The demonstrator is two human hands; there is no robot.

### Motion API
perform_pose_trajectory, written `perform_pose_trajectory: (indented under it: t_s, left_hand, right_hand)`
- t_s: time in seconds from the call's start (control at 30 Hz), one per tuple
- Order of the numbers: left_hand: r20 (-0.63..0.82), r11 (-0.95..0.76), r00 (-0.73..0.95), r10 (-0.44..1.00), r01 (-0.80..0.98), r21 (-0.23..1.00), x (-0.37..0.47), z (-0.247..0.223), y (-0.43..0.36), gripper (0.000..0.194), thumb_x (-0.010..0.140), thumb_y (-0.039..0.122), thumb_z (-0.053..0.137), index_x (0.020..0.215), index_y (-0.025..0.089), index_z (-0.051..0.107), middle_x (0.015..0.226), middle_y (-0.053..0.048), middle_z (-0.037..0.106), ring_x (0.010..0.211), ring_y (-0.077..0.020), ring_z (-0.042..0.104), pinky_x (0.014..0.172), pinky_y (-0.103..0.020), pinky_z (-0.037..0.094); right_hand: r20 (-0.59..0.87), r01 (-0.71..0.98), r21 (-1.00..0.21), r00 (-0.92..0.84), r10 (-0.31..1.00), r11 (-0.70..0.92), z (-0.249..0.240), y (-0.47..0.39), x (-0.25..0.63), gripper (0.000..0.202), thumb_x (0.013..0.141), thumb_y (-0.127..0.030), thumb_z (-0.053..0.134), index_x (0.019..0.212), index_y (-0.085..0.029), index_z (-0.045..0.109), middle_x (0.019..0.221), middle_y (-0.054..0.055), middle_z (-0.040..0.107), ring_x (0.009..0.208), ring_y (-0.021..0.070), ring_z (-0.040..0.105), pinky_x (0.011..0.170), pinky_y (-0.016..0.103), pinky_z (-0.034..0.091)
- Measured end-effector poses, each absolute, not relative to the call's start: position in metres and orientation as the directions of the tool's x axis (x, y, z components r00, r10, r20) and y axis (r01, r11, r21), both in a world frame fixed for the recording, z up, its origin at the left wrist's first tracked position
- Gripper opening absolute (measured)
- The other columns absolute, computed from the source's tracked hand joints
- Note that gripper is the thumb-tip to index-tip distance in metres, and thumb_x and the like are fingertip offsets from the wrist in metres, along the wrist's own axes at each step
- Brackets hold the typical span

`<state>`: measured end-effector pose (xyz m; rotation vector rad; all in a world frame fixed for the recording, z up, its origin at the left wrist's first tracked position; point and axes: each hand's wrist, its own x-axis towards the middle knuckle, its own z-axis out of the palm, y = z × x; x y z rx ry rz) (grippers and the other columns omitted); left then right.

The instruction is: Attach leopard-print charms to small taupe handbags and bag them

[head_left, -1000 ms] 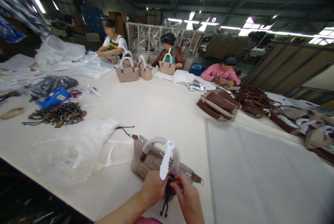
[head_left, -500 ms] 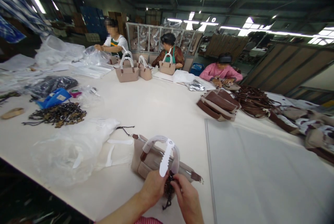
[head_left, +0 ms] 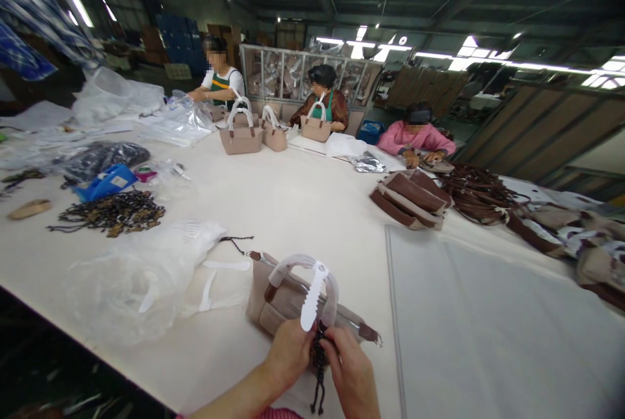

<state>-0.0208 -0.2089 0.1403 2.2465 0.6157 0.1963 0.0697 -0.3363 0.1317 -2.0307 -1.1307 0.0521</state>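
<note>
A beige handbag (head_left: 268, 305) with brown leather tabs lies tilted on the white table, close in front of me. Its handles (head_left: 331, 298) are wrapped in pale film, and a white notched plastic strip (head_left: 312, 298) hangs from them. My left hand (head_left: 289, 354) and my right hand (head_left: 349, 364) meet at the bag's near side, fingers closed on a dark braided cord charm (head_left: 318, 357). The cord's knotted ends dangle below the fingers. Exactly where the charm joins the bag is hidden by my fingers.
Clear plastic bags (head_left: 131, 282) and a pile of dark cord charms (head_left: 114, 211) lie left, beside a blue tape dispenser (head_left: 105, 183). Stacked brown bags (head_left: 413, 198) and brown straps (head_left: 476, 191) lie right, near a grey sheet (head_left: 488, 328). Several people sit across the table.
The cord charm's ends now hang straighter and lower between my hands. Both hands stay at nearly the same spot on the handbag. The view has shifted slightly.
</note>
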Motion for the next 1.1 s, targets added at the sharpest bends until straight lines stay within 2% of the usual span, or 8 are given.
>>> perform_pose_trajectory:
  t_s: [0.17, 0.33, 0.47, 0.6, 0.73, 0.87, 0.97, 1.1]
  left_hand:
    - [0.039, -0.622, 0.906, 0.422, 0.259, 0.739, -0.029, 0.149, -0.208, 0.026, 0.096, 0.024, 0.031, 0.088, 0.021, 0.056, 0.078, -0.003, 0.063, 0.069, -0.0162, 0.055, 0.066, -0.026, 0.042]
    - [0.049, -0.584, 0.927, 0.373, 0.194, 0.788, -0.038, 0.162, -0.208, 0.019, 0.093, 0.023, 0.036, 0.088, 0.021, 0.054, 0.086, -0.004, 0.064, 0.080, -0.0175, 0.056, 0.077, -0.028, 0.044]
    - [-0.043, -0.396, 0.894, 0.446, 0.240, 0.886, -0.033, 0.159, -0.213, 0.012, 0.084, 0.017, 0.048, 0.092, 0.020, 0.056, 0.087, -0.003, 0.065, 0.081, -0.0169, 0.057, 0.078, -0.026, 0.044]
    - [-0.189, -0.314, 0.823, 0.535, 0.402, 0.860, -0.020, 0.151, -0.220, 0.006, 0.077, 0.019, 0.057, 0.082, 0.019, 0.060, 0.074, 0.000, 0.063, 0.071, -0.0168, 0.057, 0.069, -0.026, 0.040]
    - [-0.169, -0.319, 0.833, 0.527, 0.377, 0.869, -0.012, 0.155, -0.220, 0.009, 0.074, 0.018, 0.056, 0.069, 0.019, 0.063, 0.068, 0.001, 0.061, 0.069, -0.0157, 0.054, 0.065, -0.026, 0.037]
    - [-0.201, -0.192, 0.828, 0.524, 0.345, 0.919, -0.017, 0.159, -0.213, 0.010, 0.073, 0.017, 0.053, 0.071, 0.017, 0.062, 0.069, 0.002, 0.061, 0.069, -0.0148, 0.052, 0.064, -0.024, 0.038]
    - [-0.225, -0.090, 0.841, 0.492, 0.306, 0.948, -0.021, 0.157, -0.206, 0.009, 0.073, 0.015, 0.053, 0.074, 0.017, 0.062, 0.069, 0.003, 0.060, 0.067, -0.0133, 0.050, 0.064, -0.023, 0.039]
    - [-0.229, -0.008, 0.867, 0.443, 0.259, 0.966, -0.021, 0.154, -0.201, 0.014, 0.068, 0.008, 0.052, 0.075, 0.016, 0.061, 0.069, 0.005, 0.058, 0.068, -0.0124, 0.049, 0.067, -0.023, 0.041]
  right_hand:
    - [0.455, 0.799, -0.558, 0.520, 0.723, -0.224, 0.144, -0.335, 0.070, 0.019, 0.095, -0.030, 0.047, 0.100, -0.023, 0.065, 0.092, 0.008, 0.068, 0.080, 0.0197, 0.070, 0.069, 0.029, 0.060]
    - [0.466, 0.783, -0.612, 0.473, 0.748, -0.114, 0.144, -0.336, 0.069, 0.021, 0.095, -0.024, 0.048, 0.097, -0.025, 0.070, 0.092, 0.007, 0.070, 0.083, 0.0181, 0.069, 0.072, 0.026, 0.060]
    - [0.433, 0.672, -0.732, 0.588, 0.684, -0.114, 0.141, -0.338, 0.070, 0.024, 0.095, -0.030, 0.049, 0.093, -0.025, 0.072, 0.092, 0.007, 0.071, 0.084, 0.0187, 0.070, 0.073, 0.026, 0.060]
    - [0.370, 0.553, -0.826, 0.676, 0.638, -0.107, 0.137, -0.342, 0.074, 0.021, 0.092, -0.035, 0.054, 0.091, -0.026, 0.074, 0.098, 0.008, 0.072, 0.091, 0.0204, 0.070, 0.078, 0.029, 0.061]
    - [0.265, 0.390, -0.918, 0.738, 0.621, -0.071, 0.134, -0.346, 0.081, 0.019, 0.088, -0.037, 0.060, 0.088, -0.025, 0.074, 0.097, 0.007, 0.075, 0.094, 0.0219, 0.070, 0.084, 0.033, 0.060]
    - [0.115, 0.213, -0.974, 0.759, 0.641, -0.078, 0.140, -0.347, 0.084, 0.021, 0.084, -0.041, 0.065, 0.093, -0.023, 0.072, 0.087, 0.005, 0.077, 0.080, 0.0205, 0.072, 0.074, 0.029, 0.061]
    - [0.146, 0.327, -0.937, 0.692, 0.707, -0.126, 0.147, -0.345, 0.084, 0.017, 0.085, -0.040, 0.064, 0.089, -0.024, 0.070, 0.076, 0.001, 0.074, 0.070, 0.0187, 0.069, 0.065, 0.027, 0.058]
    - [0.314, 0.675, -0.719, 0.526, 0.790, -0.164, 0.150, -0.345, 0.086, 0.019, 0.092, -0.034, 0.055, 0.081, -0.026, 0.068, 0.073, 0.000, 0.070, 0.068, 0.0190, 0.065, 0.061, 0.030, 0.053]
